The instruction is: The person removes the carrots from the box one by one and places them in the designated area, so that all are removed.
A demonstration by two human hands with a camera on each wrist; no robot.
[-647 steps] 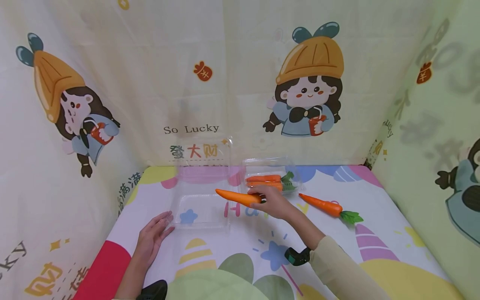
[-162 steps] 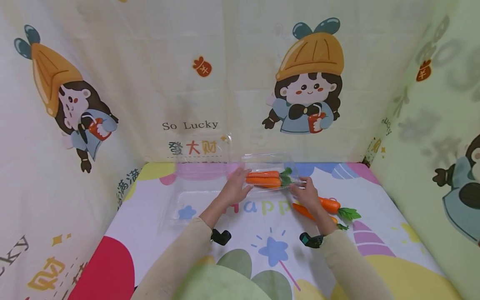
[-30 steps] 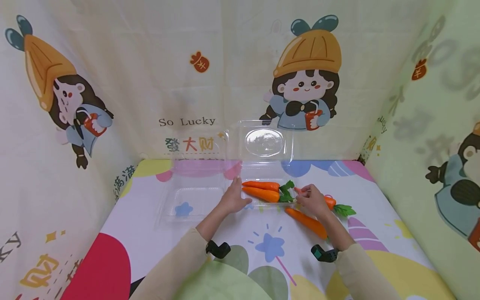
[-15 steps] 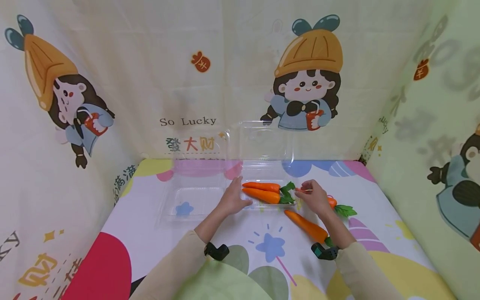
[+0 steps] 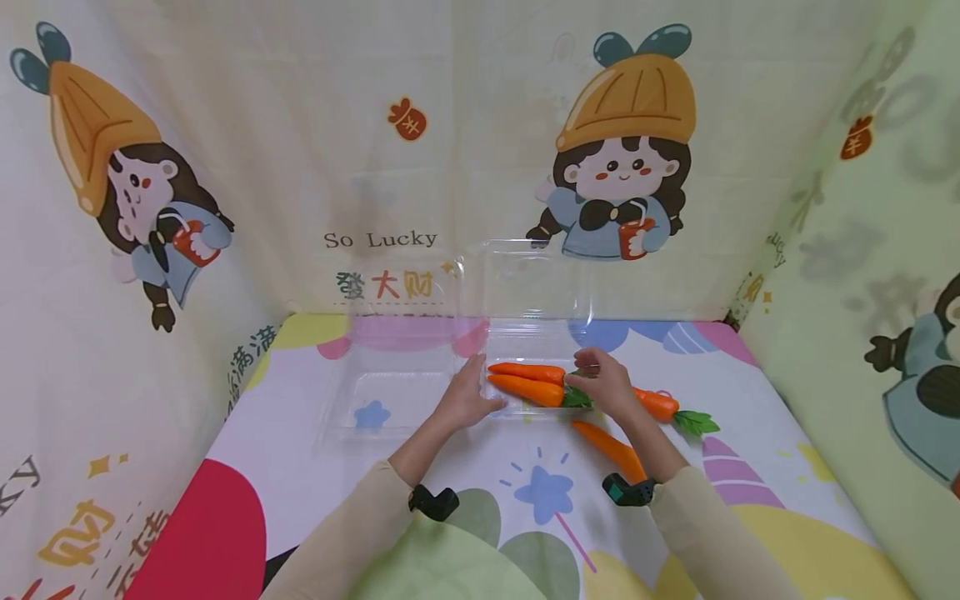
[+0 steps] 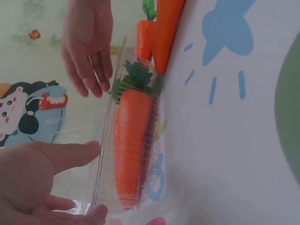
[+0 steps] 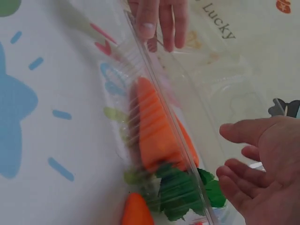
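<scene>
A clear plastic clamshell box [image 5: 536,412] stands in the middle with its lid [image 5: 534,287] raised against the back cloth. Inside lie two toy carrots, an upper carrot [image 5: 525,372] and a lower carrot [image 5: 528,391], leaves to the right. My left hand [image 5: 462,398] rests at the box's left end, thumb extended along the rim in the left wrist view. Over the right end hovers my right hand [image 5: 606,385], fingers loosely bent and holding nothing; it partly covers the carrot leaves [image 5: 577,397]. The right wrist view shows its fingers [image 7: 243,176] beside the leaves.
On the table right of the box lie a leafy carrot [image 5: 658,406] and, nearer me, another carrot [image 5: 611,448] partly hidden by the right forearm. A second open clear box [image 5: 345,421] stands at left. Printed cloth walls [image 5: 300,150] surround the table.
The carrot held 21.6 s ago now lies on the table. The lid, closed 5.4 s ago, is raised. In the last half second my right hand moved left over the box's right end.
</scene>
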